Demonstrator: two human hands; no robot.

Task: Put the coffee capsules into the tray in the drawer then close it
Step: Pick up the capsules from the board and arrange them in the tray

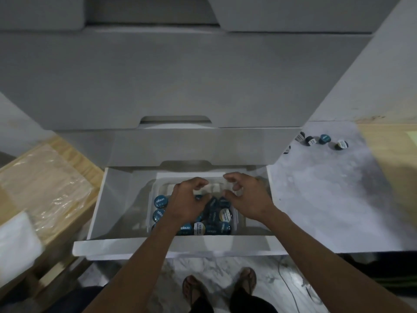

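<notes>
White drawer (117, 199): both hands' spread, empty fingers (230, 177) partly hide tray (155, 188) capsules (160, 201).

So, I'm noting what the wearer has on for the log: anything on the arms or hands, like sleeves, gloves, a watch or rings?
Nothing shows on them. The left hand and the right hand are bare, without gloves, and both forearms are uncovered up to the frame's bottom edge, so no sleeve is in view. No watch, band or ring is visible on the wrists or on the fingers that show, though the picture is dim.
</notes>
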